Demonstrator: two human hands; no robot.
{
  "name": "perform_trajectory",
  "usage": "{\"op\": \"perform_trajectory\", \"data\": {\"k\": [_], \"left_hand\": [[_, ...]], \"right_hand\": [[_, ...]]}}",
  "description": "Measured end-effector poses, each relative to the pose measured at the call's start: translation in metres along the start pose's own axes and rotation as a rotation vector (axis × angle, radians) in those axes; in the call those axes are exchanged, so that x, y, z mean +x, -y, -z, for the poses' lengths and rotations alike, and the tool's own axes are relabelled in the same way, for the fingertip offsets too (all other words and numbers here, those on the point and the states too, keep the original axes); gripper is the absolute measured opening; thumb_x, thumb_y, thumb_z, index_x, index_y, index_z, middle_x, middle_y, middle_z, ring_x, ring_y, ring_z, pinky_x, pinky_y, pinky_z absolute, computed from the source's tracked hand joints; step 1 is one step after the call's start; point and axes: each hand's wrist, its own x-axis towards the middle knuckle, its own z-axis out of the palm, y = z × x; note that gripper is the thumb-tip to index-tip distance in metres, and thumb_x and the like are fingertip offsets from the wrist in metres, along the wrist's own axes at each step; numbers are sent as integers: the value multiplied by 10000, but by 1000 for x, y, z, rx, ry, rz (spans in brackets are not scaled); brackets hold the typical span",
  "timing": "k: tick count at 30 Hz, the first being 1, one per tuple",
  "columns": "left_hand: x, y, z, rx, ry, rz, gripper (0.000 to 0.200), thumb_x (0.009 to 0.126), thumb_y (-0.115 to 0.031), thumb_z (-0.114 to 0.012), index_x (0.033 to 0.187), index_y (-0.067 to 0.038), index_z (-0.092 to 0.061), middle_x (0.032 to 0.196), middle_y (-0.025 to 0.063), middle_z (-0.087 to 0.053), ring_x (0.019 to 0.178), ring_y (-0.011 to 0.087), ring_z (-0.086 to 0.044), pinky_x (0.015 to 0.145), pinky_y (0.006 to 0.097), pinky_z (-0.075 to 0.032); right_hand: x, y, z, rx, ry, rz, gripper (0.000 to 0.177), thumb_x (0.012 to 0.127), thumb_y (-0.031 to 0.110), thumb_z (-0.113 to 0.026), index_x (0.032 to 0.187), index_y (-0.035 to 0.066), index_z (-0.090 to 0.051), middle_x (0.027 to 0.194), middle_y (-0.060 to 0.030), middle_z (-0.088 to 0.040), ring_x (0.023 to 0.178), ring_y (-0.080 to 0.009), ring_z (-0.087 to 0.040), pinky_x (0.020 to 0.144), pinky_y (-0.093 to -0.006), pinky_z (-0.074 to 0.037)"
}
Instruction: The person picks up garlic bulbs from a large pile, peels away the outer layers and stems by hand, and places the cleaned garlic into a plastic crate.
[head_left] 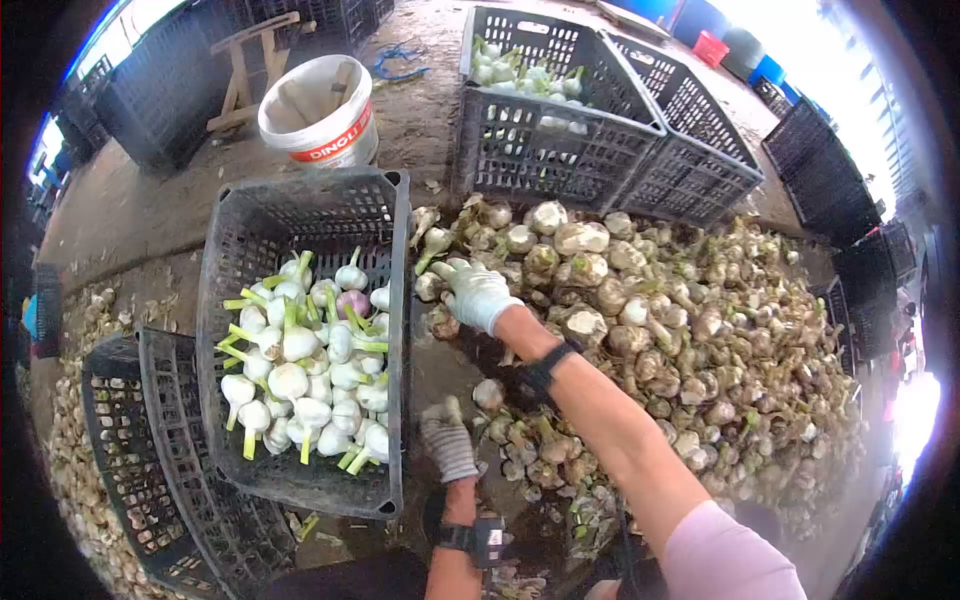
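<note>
My right hand (pixel 478 294), in a white glove, reaches to the near left edge of a heap of untrimmed garlic (pixel 700 340). Its fingers are apart, beside a bulb with a green stem (pixel 437 241). Lower down, my left hand (pixel 449 442), in a striped grey-white glove, is low over the ground beside the crate; its fingers are blurred, and whether anything is in them is unclear. A loose bulb (pixel 488 394) lies to its upper right. Cleaned white bulbs with cut green stems (pixel 300 343) partly fill the black crate (pixel 400 330) at the left.
A white bucket (pixel 352 148) stands behind the crate. Two black crates (pixel 560 150) (pixel 700 175) stand at the back, one holding garlic. More black crates (pixel 150 440) lean at the lower left beside other garlic. A wooden stand (pixel 243 75) is near the bucket.
</note>
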Motion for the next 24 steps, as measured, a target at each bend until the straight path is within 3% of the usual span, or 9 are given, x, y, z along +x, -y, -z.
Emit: {"op": "perform_trajectory", "data": {"k": [3, 5, 7, 14, 15, 18, 19, 21, 24], "left_hand": [[27, -3, 17, -125, -153, -48, 320, 926, -345, -482, 914, -39, -577, 920, 127, -622, 777, 208, -597, 623, 327, -466], [31, -3, 10, -301, -167, -81, 274, 930, -318, -489, 944, -55, -563, 920, 113, -607, 773, 182, -596, 599, 309, -468], [52, -16, -9, -739, -265, -136, 263, 895, -258, -558, 1041, -39, -540, 947, 83, -582, 796, 187, -588, 627, 302, -486], [51, -4, -38, -310, 67, -219, 407, 796, -152, -665, 1153, -7, -533, 1061, 136, -593, 970, 257, -581, 863, 340, -477], [33, 0, -37, -395, 13, -236, 388, 807, -158, -657, 1145, -6, -544, 1057, 145, -605, 981, 250, -583, 866, 342, -477], [10, 25, -25, -615, 341, -63, 341, 810, -81, -607, 1136, 7, -560, 1023, 143, -619, 949, 218, -590, 832, 338, -487], [3, 19, -23, -567, 385, -89, 334, 796, -31, -583, 1127, 13, -561, 987, 117, -619, 908, 196, -589, 808, 316, -490], [0, -5, -21, -563, 439, -255, 276, 822, -67, -597, 1083, 22, -589, 1002, 136, -642, 914, 190, -612, 810, 347, -506], [-5, -52, -8, -748, 572, 46, 250, 813, -43, -584, 1051, 31, -591, 990, 121, -634, 867, 203, -612, 777, 328, -522]], "right_hand": [[44, -23, -65, 98, 226, -139, 393, 782, 156, -563, 1174, 129, -561, 1205, -135, -540, 1158, -316, -489, 941, -425, -425], [31, -35, -84, 207, -44, 29, 369, 791, 151, -587, 1151, 73, -579, 1254, -130, -523, 1132, -318, -503, 952, -413, -415], [4, -33, -64, 286, 53, 38, 412, 743, 69, -617, 1154, 68, -586, 1250, -139, -533, 1151, -307, -492, 976, -381, -398], [-129, -44, -90, 415, 1, 34, 328, 778, 142, -581, 1099, 88, -623, 1151, -154, -590, 1044, -347, -549, 909, -404, -441], [-141, -37, -83, 559, -28, -19, 311, 775, 63, -592, 1082, 18, -622, 1077, -177, -628, 1032, -311, -581, 905, -352, -450], [-172, -44, -50, 1191, 104, -318, 320, 769, 102, -647, 1072, 0, -630, 1035, -128, -649, 1020, -223, -593, 846, -326, -477], [-187, -56, -47, 1297, 48, -300, 379, 765, 129, -682, 1118, 11, -609, 1084, -109, -626, 1042, -225, -578, 837, -383, -505], [-213, -71, -46, 2114, 45, -347, 498, 757, 138, -711, 1206, 8, -539, 1180, -109, -583, 1071, -273, -569, 870, -433, -505], [-233, -85, -36, 2293, 47, -269, 665, 737, 186, -738, 1297, 3, -429, 1246, -175, -516, 1150, -365, -507, 853, -501, -509]]}}
